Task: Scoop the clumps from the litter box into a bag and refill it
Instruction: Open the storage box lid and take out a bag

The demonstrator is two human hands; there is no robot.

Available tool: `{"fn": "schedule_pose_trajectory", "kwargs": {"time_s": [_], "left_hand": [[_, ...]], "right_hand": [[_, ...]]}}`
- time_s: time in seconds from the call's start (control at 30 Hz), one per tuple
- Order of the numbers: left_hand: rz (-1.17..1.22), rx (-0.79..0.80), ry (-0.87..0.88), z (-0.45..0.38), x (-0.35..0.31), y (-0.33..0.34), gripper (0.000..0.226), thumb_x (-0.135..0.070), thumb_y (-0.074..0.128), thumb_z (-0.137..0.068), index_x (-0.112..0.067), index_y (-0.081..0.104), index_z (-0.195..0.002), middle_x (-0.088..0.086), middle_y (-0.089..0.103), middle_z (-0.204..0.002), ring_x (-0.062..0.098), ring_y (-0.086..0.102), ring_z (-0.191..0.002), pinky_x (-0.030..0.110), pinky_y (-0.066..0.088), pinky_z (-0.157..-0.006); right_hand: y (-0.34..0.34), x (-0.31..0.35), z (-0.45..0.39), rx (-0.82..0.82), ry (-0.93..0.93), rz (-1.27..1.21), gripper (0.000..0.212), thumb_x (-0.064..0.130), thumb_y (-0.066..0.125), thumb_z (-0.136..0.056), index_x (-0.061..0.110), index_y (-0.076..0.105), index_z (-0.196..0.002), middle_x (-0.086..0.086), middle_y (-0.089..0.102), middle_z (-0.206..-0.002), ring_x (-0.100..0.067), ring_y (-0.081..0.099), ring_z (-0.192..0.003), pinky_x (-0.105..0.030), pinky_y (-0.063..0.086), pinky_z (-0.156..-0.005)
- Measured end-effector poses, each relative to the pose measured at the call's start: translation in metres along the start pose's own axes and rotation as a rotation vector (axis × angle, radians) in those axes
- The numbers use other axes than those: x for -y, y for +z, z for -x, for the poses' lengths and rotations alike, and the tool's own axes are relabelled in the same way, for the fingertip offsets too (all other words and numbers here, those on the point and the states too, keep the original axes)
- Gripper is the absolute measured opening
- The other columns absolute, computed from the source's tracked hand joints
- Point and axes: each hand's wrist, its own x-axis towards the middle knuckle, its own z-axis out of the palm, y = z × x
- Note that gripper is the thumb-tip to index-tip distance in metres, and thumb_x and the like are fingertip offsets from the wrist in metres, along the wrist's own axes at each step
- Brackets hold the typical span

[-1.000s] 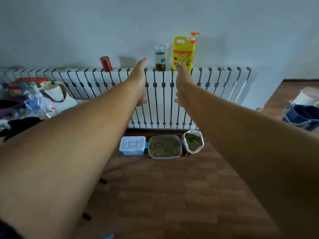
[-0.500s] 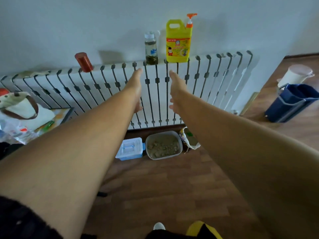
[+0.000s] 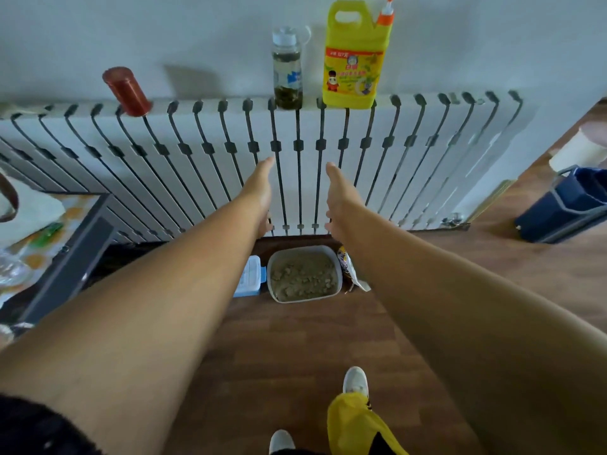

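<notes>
A grey litter box full of sandy litter with clumps sits on the wood floor against the radiator. To its left stands a small blue box with a white lid, partly hidden by my left arm. An open bag leans at the litter box's right side, mostly behind my right arm. My left hand and my right hand are stretched forward above the box, fingers straight, holding nothing.
A white radiator runs along the wall, carrying a red jar, a clear bottle and a yellow detergent jug. A dark blue bin stands right. A cluttered table is on the left. My shoes show below.
I have stepped closer to the radiator and the view has tipped down. The litter box looks larger and my feet have come into view. Both hands stay outstretched and empty.
</notes>
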Motion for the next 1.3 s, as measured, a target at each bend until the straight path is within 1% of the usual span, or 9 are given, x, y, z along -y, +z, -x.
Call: {"fn": "schedule_pose_trajectory", "kwargs": {"time_s": [0.23,0.4,0.53,0.63,0.8,0.93,1.1,1.2,1.3], "left_hand": [[0.069,-0.116,-0.026,-0.057,0.008,0.032,0.089,-0.079,0.046,-0.081,-0.03,0.031,-0.154,0.008,0.035,-0.158,0.032,0.037,-0.142,0.052,0.033,-0.109],[0.111,-0.191,-0.057,-0.101,0.032,0.037,0.082,-0.074,0.05,-0.083,-0.03,0.038,-0.151,0.006,0.039,-0.155,0.029,0.04,-0.139,0.05,0.039,-0.105],[0.118,-0.225,-0.089,-0.146,0.055,0.036,0.083,-0.073,0.052,-0.081,-0.029,0.04,-0.15,0.006,0.041,-0.154,0.029,0.042,-0.137,0.047,0.041,-0.097],[0.098,-0.197,-0.061,-0.183,0.075,0.036,0.081,-0.071,0.052,-0.083,-0.03,0.039,-0.151,0.006,0.04,-0.155,0.029,0.041,-0.139,0.051,0.039,-0.108],[0.077,-0.195,-0.043,-0.266,0.137,0.037,0.069,-0.064,0.052,-0.089,-0.028,0.044,-0.147,0.007,0.045,-0.151,0.027,0.045,-0.135,0.05,0.037,-0.112],[0.038,-0.188,-0.006,-0.335,0.191,0.035,0.066,-0.06,0.051,-0.092,-0.026,0.044,-0.147,0.007,0.046,-0.15,0.027,0.044,-0.136,0.052,0.035,-0.113],[0.003,-0.217,0.082,-0.424,0.246,0.031,0.057,-0.055,0.049,-0.095,-0.025,0.047,-0.143,0.003,0.051,-0.143,0.025,0.049,-0.13,0.05,0.039,-0.111],[-0.024,-0.268,0.146,-0.475,0.272,0.029,0.061,-0.055,0.049,-0.094,-0.021,0.047,-0.144,0.005,0.053,-0.141,0.026,0.052,-0.126,0.048,0.042,-0.107],[-0.039,-0.357,0.229,-0.527,0.302,0.021,0.058,-0.048,0.051,-0.095,-0.017,0.048,-0.143,0.009,0.054,-0.141,0.028,0.052,-0.126,0.037,0.04,-0.094]], "right_hand": [[-0.008,0.002,-0.079,0.043,0.112,0.071,0.065,0.055,0.038,-0.1,0.015,0.034,-0.15,-0.009,0.038,-0.152,-0.028,0.037,-0.139,-0.044,0.029,-0.112],[-0.002,-0.027,-0.134,0.083,0.199,0.049,0.071,0.063,0.034,-0.095,0.013,0.041,-0.145,-0.011,0.047,-0.144,-0.03,0.041,-0.134,-0.044,0.032,-0.105],[0.0,-0.061,-0.174,0.041,0.23,0.061,0.072,0.064,0.038,-0.094,0.015,0.04,-0.146,-0.002,0.05,-0.138,-0.023,0.044,-0.129,-0.037,0.033,-0.095],[0.002,-0.084,-0.2,-0.01,0.21,0.099,0.069,0.062,0.043,-0.095,0.018,0.039,-0.147,-0.004,0.048,-0.141,-0.023,0.046,-0.124,-0.037,0.034,-0.091],[0.017,-0.152,-0.269,-0.039,0.21,0.046,0.079,0.068,0.043,-0.088,0.019,0.037,-0.149,-0.006,0.043,-0.149,-0.029,0.04,-0.136,-0.044,0.031,-0.106],[0.023,-0.211,-0.33,-0.047,0.155,0.107,0.058,0.055,0.04,-0.099,0.021,0.041,-0.146,-0.006,0.049,-0.141,-0.025,0.046,-0.126,-0.037,0.033,-0.093],[0.041,-0.281,-0.414,-0.06,0.114,0.093,0.062,0.06,0.042,-0.096,0.021,0.044,-0.144,-0.005,0.054,-0.13,-0.018,0.047,-0.106,-0.036,0.034,-0.093],[0.054,-0.32,-0.463,-0.031,0.093,0.084,0.065,0.063,0.043,-0.094,0.023,0.042,-0.145,-0.005,0.052,-0.136,-0.017,0.045,-0.108,-0.038,0.035,-0.098],[0.071,-0.362,-0.511,0.0,0.049,0.103,0.062,0.061,0.044,-0.095,0.023,0.044,-0.143,-0.001,0.053,-0.129,-0.018,0.049,-0.112,-0.039,0.039,-0.099]]}}
